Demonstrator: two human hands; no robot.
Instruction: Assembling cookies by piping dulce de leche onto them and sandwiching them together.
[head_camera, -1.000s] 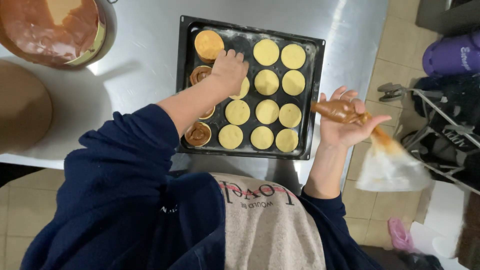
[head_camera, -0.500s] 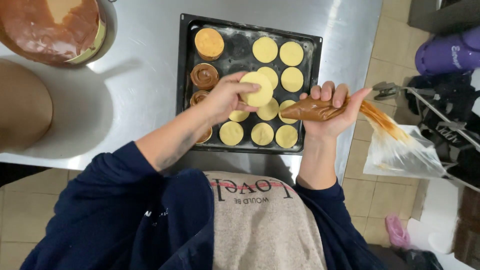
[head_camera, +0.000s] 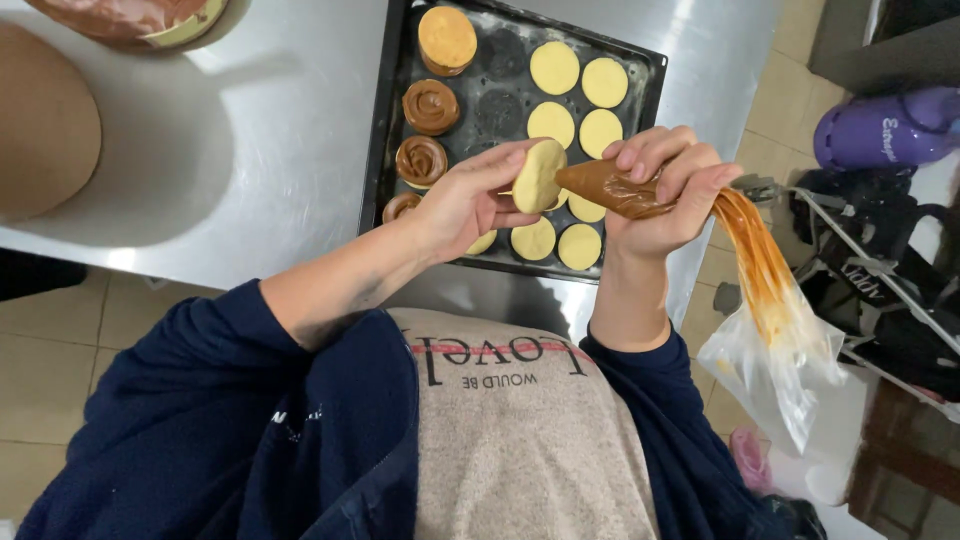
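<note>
My left hand (head_camera: 470, 200) holds one pale round biscuit (head_camera: 538, 177) tilted up above the dark baking tray (head_camera: 392, 120). My right hand (head_camera: 662, 190) grips a clear piping bag (head_camera: 620, 188) filled with brown caramel cream, its tip pointing at the held biscuit. The loose tail of the bag (head_camera: 775, 330) hangs down to the right. On the tray lie several plain yellow biscuits (head_camera: 554, 67), three biscuits topped with brown swirls (head_camera: 430, 105), and one closed sandwich biscuit (head_camera: 446, 38) at the far end.
The tray rests on a steel counter (head_camera: 250, 150). A bowl of brown cream (head_camera: 140, 15) stands at the far left edge, beside a round brown board (head_camera: 40, 120). A purple bottle (head_camera: 885, 125) and dark bags lie on the tiled floor to the right.
My left hand lifted a biscuit from the tray and brought it toward me. My right hand closed on the piping bag and swung its tip to the biscuit.
</note>
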